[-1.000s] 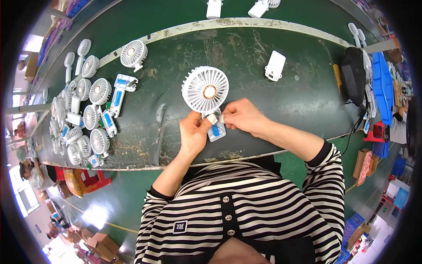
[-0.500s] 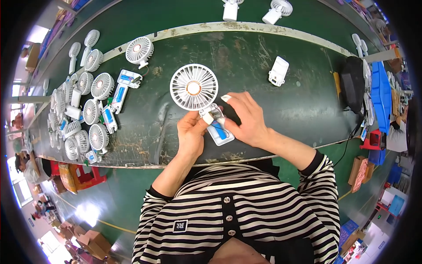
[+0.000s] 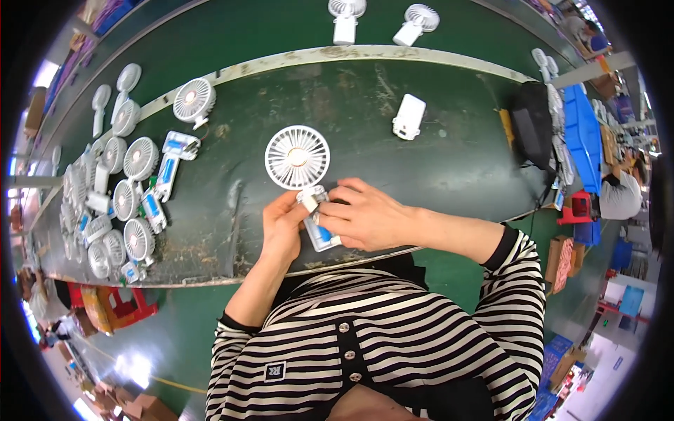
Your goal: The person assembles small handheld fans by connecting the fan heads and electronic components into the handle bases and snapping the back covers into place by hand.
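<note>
Toward the near edge of the dark table (image 3: 365, 154), a white fan (image 3: 297, 157) is facing up, its head beyond both hands and its open handle (image 3: 321, 236) slanting nearer. Left hand (image 3: 282, 226) is pinching it around the neck, thumb against fingers. Right hand (image 3: 361, 216) is lying sideways, palm down, fingers curling over the handle; honestly can't tell if they're gripping anything.

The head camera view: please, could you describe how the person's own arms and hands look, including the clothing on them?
Both sleeves have black and off-white stripes and end in black cuffs, leaving the forearms bare. The left hand and right hand wear no gloves; a white patch at the right thumb may be a finger cover.
</note>
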